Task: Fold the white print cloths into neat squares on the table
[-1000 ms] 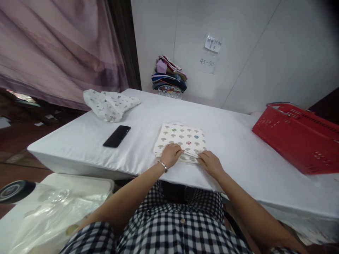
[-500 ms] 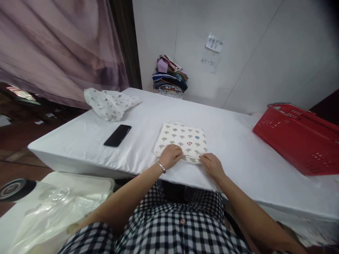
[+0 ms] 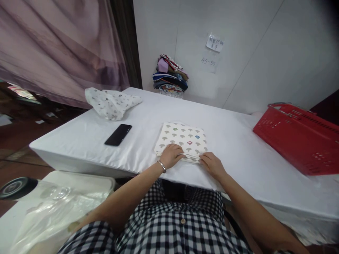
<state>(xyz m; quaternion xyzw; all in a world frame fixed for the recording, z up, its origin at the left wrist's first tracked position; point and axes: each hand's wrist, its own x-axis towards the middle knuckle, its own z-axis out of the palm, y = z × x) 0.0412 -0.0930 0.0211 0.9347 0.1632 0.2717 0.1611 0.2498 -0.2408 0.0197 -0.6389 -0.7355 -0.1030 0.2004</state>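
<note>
A folded white cloth (image 3: 182, 135) with grey mushroom prints and a few coloured ones lies flat on the white-covered table (image 3: 225, 144) before me. At its near edge, my left hand (image 3: 171, 156) is closed on the layered folds, with the fingers on top and a bracelet at the wrist. My right hand (image 3: 212, 165) pinches the near right corner of the same cloth between thumb and fingers. The thumbs are partly hidden by the hands and folds.
A black phone (image 3: 118, 134) and a crumpled printed white cloth (image 3: 111, 104) lie to the left. At the right stands a red plastic basket (image 3: 299, 141). Folded clothes (image 3: 171, 77) are stacked by the wall. Clear plastic bags (image 3: 58, 208) and a tape roll (image 3: 17, 187) sit lower left.
Both hands stay on the near edge of the folded cloth with almost no movement. The whole view has shifted very slightly.
</note>
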